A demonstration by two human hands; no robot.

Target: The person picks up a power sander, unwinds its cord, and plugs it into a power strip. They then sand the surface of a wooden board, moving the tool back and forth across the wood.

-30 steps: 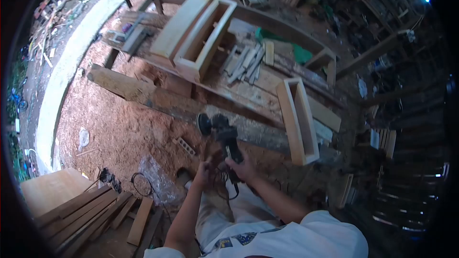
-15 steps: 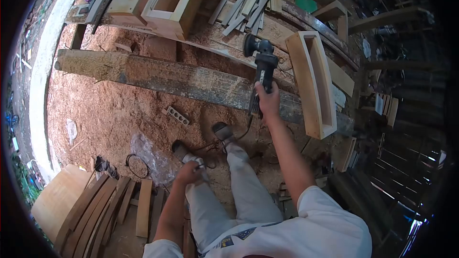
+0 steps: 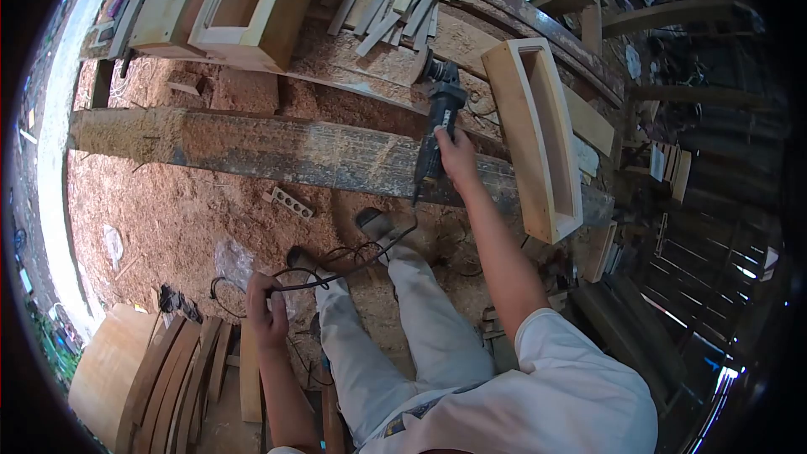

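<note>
Right hand (image 3: pixel 458 155) is wrapped tight around the rear body of the angle grinder (image 3: pixel 439 109), arm at full stretch. Disc end sits beyond the fingers, on or just above the sawdust-covered workbench (image 3: pixel 370 50); can't tell if it touches. Open wooden box frame (image 3: pixel 534 139) lies just to the right of that hand, loose slats (image 3: pixel 395 0) further ahead of it.

Left hand (image 3: pixel 267 313) is low beside the left leg, fingers curled shut on the black power cord (image 3: pixel 353 267), which loops from there past the shoes toward the grinder.

My read: tool is being put down on the bench. To do it well:
- set it flat, disc clear of the frame edge and slats
- keep cord slack, off the big beam (image 3: pixel 277 151) below the right hand, no snag at the feet
- let go only once the body sits stable
</note>
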